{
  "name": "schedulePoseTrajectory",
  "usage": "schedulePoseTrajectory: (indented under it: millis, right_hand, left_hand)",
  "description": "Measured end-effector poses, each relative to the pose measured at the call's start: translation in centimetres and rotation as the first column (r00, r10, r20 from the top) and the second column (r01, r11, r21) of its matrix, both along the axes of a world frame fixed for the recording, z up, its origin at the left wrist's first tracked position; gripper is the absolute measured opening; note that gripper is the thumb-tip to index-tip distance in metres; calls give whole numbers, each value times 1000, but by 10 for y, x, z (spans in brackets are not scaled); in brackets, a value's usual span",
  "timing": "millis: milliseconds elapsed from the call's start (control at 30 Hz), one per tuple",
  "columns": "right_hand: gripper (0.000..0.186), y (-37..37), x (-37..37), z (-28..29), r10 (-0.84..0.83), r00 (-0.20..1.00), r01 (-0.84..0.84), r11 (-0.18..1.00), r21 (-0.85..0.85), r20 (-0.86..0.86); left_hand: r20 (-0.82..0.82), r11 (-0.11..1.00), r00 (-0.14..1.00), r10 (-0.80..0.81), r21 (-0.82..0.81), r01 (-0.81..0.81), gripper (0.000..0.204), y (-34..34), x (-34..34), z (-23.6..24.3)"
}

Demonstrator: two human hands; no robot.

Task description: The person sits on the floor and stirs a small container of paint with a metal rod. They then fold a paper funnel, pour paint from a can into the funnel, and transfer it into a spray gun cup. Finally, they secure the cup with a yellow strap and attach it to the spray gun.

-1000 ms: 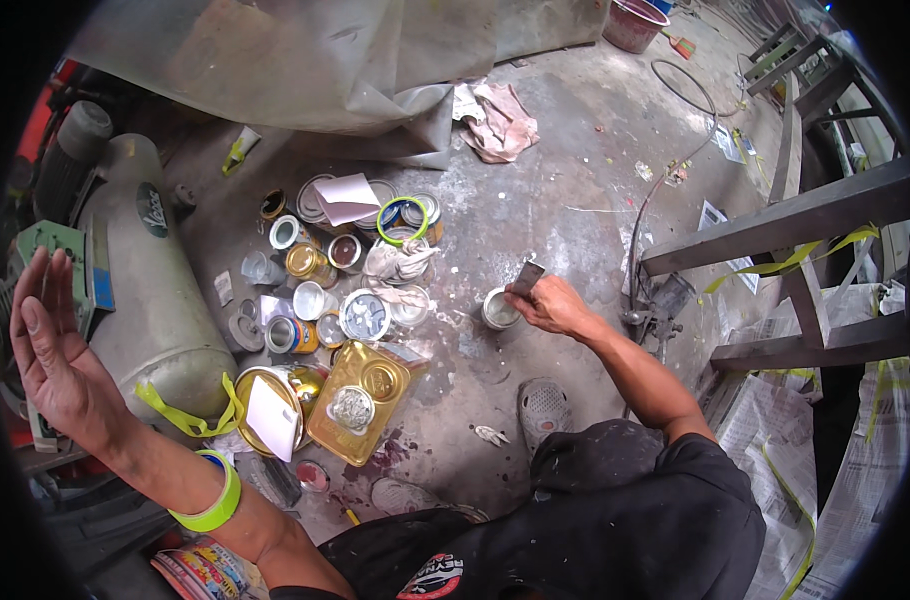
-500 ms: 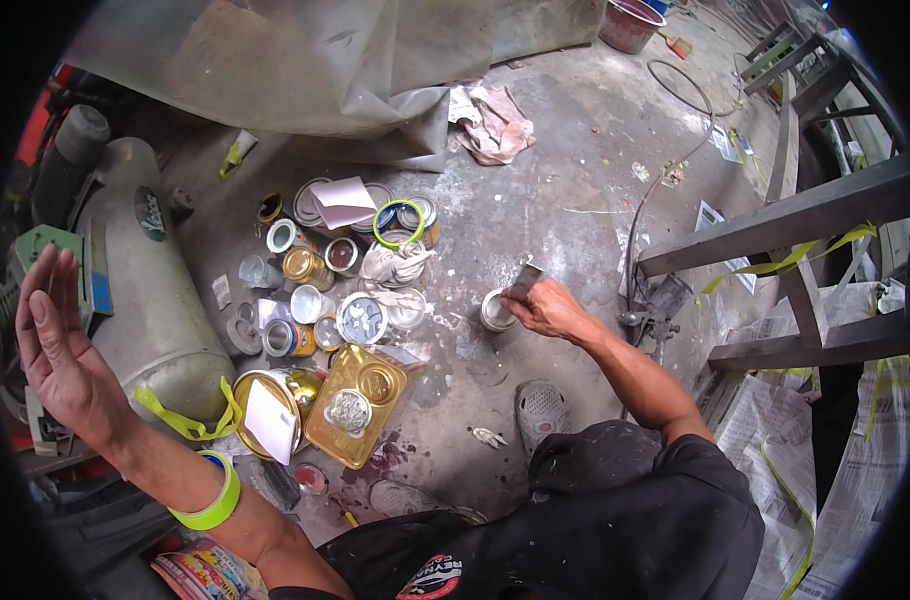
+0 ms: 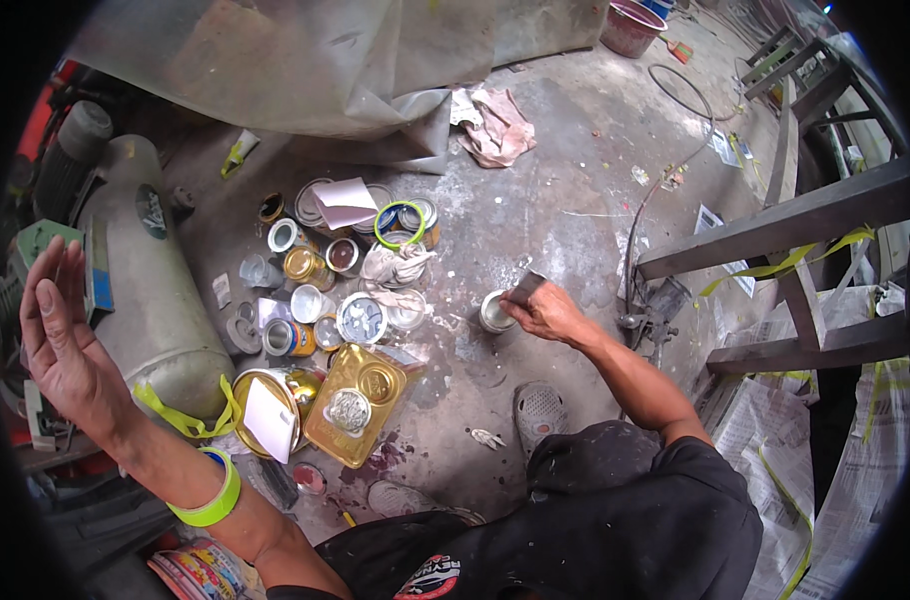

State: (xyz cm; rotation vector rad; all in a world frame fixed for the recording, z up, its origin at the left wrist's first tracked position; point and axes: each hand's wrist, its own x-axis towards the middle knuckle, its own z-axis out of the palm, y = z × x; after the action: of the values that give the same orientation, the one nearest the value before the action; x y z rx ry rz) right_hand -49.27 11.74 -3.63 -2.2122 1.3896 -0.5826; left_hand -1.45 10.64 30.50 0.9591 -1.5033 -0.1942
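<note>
A grey plastic sheet spans the top. At left lies a rounded metal tank; to its right, paint cans crowd the concrete floor. The person's left hand is raised, fingers extended, holding nothing. The right hand, fingers closed, grips a blade. A green tape roll rings the left forearm. The cup stands upright on the floor, just beside the right hand. Smallest, the flat grey blade is at the cup's rim; whether they touch is unclear.
</note>
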Motion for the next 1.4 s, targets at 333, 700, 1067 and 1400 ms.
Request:
schedulePoseTrajectory:
  millis: [333, 700, 1067, 1400]
  right_hand:
    - [18, -2, -4, 10, 1, 996, 1, 1000, 24, -85]
    - [22, 1, -1, 8, -22, 995, 29, 998, 63, -101]
    - [20, 0, -3, 13, -20, 993, 21, 1000, 7, -113]
    - [20, 1, 0, 5, -1, 997, 3, 1000, 29, -76]
  left_hand:
    - [-19, 1000, 1000, 1, 8, -1, 32, 1, -2, 1]
    - [-14, 1000, 1000, -3, 9, 4, 32, 0, -4, 0]
    - [-11, 1000, 1000, 2, 24, -1, 32, 0, -4, -1]
    - [-28, 1000, 1000, 1, 16, 0, 30, -3, -8, -3]
